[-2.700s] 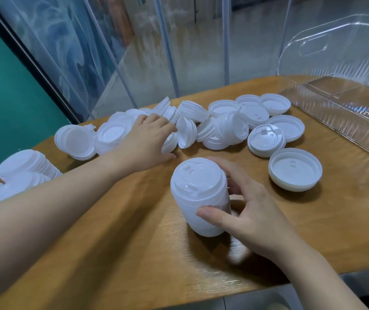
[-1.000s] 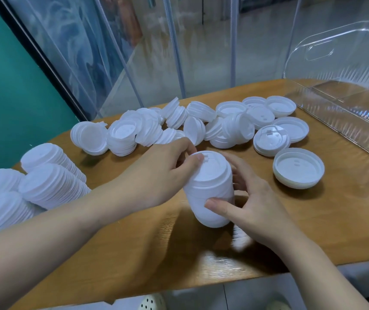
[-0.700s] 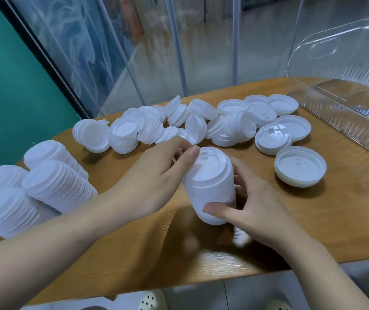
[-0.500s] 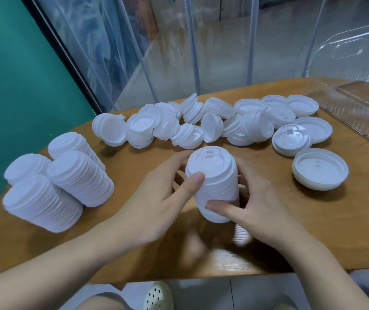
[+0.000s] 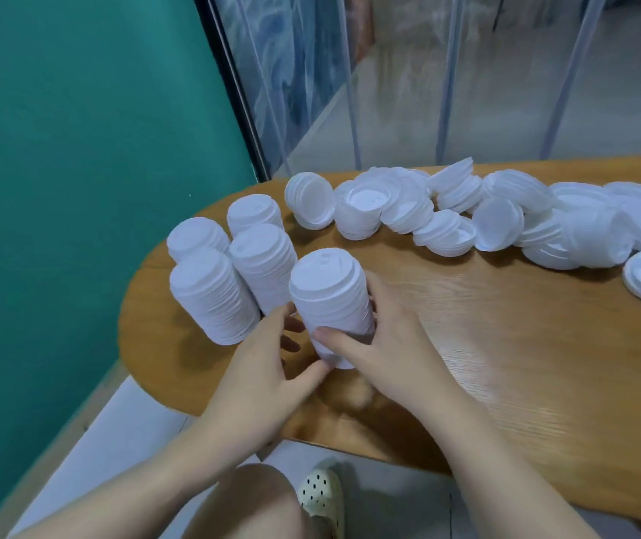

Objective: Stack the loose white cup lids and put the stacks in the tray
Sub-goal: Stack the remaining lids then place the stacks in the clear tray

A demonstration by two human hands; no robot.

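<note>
A tall stack of white cup lids (image 5: 330, 305) stands near the left end of the wooden table (image 5: 505, 344), leaning slightly toward the upper left, and both hands hold it low down. The left hand (image 5: 268, 367) curls against its lower left side, thumb at the base and fingertips behind the stack's edge. The right hand (image 5: 381, 344) wraps the lower right side, its thumb lying across the front of the stack near the bottom and its fingers reaching round the back. So each grip is closed around this one stack, well below its top.

The stack is made of many nested lids, their rims showing as fine ridges down the side; the top lid is smooth with a small raised sip spout near its far edge.

Just beside it to the left stand four finished stacks (image 5: 233, 266), close together and similarly tilted. Along the far side of the table lies a jumble of loose lids (image 5: 466, 215), some in short leaning bunches, some single. A teal wall (image 5: 77, 149) is at the left.
</note>
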